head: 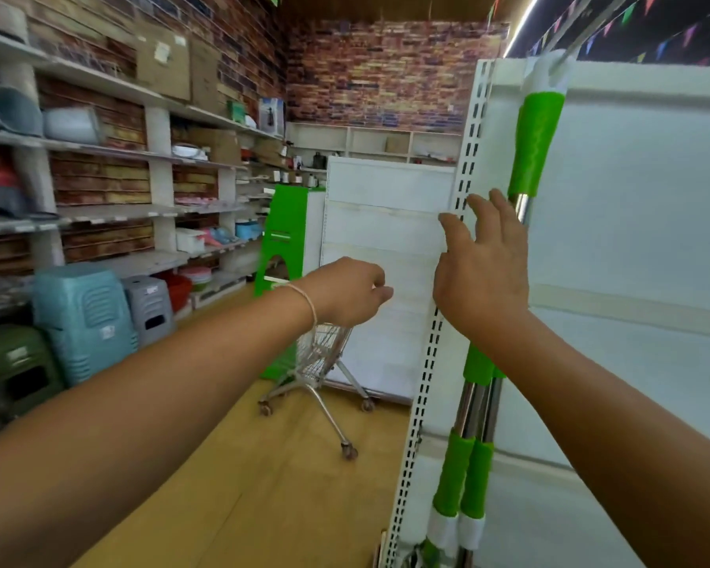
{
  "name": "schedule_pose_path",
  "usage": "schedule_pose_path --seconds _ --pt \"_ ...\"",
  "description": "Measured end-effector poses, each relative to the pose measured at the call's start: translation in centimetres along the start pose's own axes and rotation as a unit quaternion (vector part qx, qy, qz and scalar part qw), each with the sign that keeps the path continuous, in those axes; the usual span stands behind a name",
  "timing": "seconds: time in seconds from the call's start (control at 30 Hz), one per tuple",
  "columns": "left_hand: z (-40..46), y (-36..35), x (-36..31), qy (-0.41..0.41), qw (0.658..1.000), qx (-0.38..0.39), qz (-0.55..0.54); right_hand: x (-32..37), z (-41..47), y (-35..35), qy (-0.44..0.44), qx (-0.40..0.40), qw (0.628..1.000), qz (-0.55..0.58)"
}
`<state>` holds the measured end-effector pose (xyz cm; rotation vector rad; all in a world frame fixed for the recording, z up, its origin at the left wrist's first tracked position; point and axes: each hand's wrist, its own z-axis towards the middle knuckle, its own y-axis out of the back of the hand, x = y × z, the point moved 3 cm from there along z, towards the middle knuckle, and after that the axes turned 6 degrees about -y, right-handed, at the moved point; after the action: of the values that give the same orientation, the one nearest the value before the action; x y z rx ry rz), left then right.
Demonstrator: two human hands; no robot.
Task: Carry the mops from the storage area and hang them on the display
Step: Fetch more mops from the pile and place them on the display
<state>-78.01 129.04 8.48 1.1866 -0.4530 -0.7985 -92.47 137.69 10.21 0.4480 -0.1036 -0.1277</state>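
My right hand (482,268) is raised in front of the mops (535,145), fingers (499,215) straight and spread, gripping nothing. Whether the fingertips touch the chrome pole behind them cannot be determined. My left hand (347,291) is held just left of the right, well clear of the mops. Its fingers are loosely curled inward and no object is visible in it. A thin bracelet (306,303) sits at the left wrist.

The mops hang upright against the white display panel (640,207), just right of the perforated upright (464,174). The green grip and white cap of one handle reach the top edge of the panel. Lower down, two green sleeves and two chrome poles lie side by side.

Beyond the hands, a wire shopping cart (320,362) stands on the yellow floor (263,465). Behind the cart are a green step stool (281,239) and a white slatted panel (386,239).

At left, stacked plastic stools (83,317) stand below wall shelving (111,145) holding assorted household goods. A brick-pattern wall (386,71) closes the far end.
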Motion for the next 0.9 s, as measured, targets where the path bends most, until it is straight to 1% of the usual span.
schedule_pose_path --seconds 0.1,0.2,0.3,0.37,0.5,0.67,0.9 --pt "-3.3 -0.4 4.2 0.027 0.999 0.033 0.002 3.5 -1.1 -1.3 0.008 0.053 0.998 0.029" --pt "-7.0 0.0 9.0 0.052 0.998 0.042 0.014 8.2 -1.9 -2.7 0.018 0.087 0.995 0.053" --pt "-11.2 1.5 13.8 0.078 0.995 0.054 0.028 13.6 -2.6 -4.7 0.013 0.173 0.982 0.072" --pt "-14.1 2.3 17.3 0.093 0.994 0.055 0.034 17.3 -3.2 -6.0 0.012 0.201 0.975 0.092" --pt "-19.6 3.8 24.1 0.143 0.987 0.066 0.043 24.7 -4.2 -8.1 0.013 0.243 0.962 0.125" --pt "-25.4 5.0 30.4 0.191 0.978 0.069 0.049 32.6 -5.1 -10.4 0.014 0.288 0.948 0.137" --pt "-31.1 6.0 36.3 0.243 0.968 0.048 0.040 40.4 -5.7 -13.7 0.039 0.322 0.931 0.165"
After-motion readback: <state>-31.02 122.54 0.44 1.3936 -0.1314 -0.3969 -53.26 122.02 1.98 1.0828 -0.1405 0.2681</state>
